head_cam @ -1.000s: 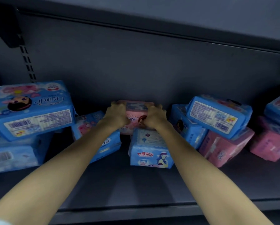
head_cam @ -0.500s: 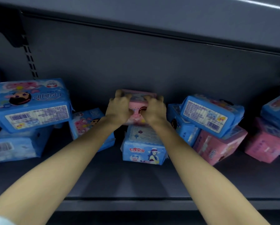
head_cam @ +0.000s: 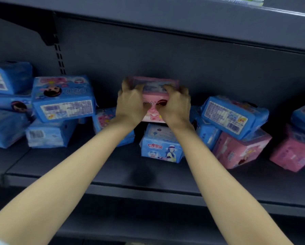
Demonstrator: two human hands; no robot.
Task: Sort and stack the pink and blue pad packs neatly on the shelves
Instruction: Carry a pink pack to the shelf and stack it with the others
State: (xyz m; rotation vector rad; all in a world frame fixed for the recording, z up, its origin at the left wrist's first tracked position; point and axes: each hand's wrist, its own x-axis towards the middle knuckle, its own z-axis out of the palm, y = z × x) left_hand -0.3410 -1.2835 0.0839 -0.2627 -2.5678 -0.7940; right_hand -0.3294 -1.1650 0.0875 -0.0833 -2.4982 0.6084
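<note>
A pink pad pack is held above the middle of the dark shelf. My left hand grips its left end and my right hand grips its right end, fingers curled over the top. Directly below stands a blue pack with a cartoon girl. Blue packs pile up at the left. To the right, a blue pack lies tilted on a pink pack. Another pink pack sits at the far right.
The shelf above hangs low over the packs. A bracket and slotted upright stand at the back left. The front strip of the shelf runs across below my forearms. A lower shelf lies in shadow beneath.
Both hands have lifted the pink pack upward off the blue pack beneath it. A gap now shows between the two. The view has tilted slightly upward.
</note>
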